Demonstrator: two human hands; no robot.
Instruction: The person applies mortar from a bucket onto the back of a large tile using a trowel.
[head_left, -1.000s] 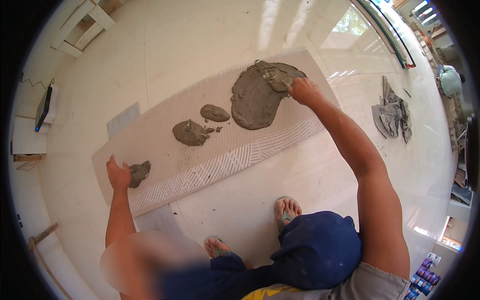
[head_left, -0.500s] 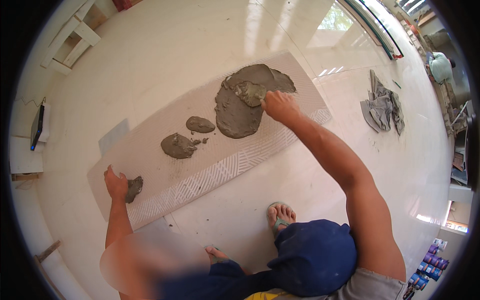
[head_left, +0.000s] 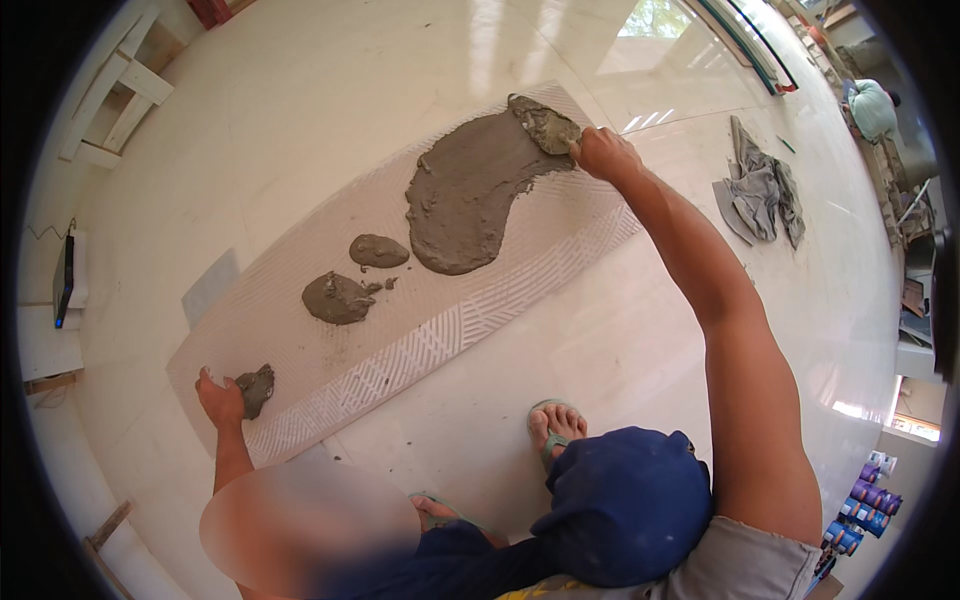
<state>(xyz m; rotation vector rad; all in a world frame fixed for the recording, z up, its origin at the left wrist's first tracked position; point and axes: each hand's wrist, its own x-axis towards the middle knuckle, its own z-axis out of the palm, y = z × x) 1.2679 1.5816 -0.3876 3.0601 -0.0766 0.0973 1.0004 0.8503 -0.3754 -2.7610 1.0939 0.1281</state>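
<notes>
A long pale tile, its upward face ridged, lies slantwise on the floor before me. My right hand is closed round the handle of a mortar-smeared trowel, whose blade rests in the wet mortar near the tile's far right end. Most of the handle is hidden by my fingers. A broad grey-brown bed of mortar curves away from the blade. Two smaller heaps, a round mortar lump and an oval mortar lump, sit left of it. Fingers apart, my left hand is at the tile's left end beside another mortar lump.
A crumpled grey cloth lies on the glossy floor to the right. Beyond the tile's left edge is a flat grey piece. A wooden frame stands at the far left. Another person is at the far right.
My right hand has swept the trowel right and slightly farther away, drawing the mortar toward the tile's far right end. My left hand stays beside its lump, and the view has shifted slightly.
</notes>
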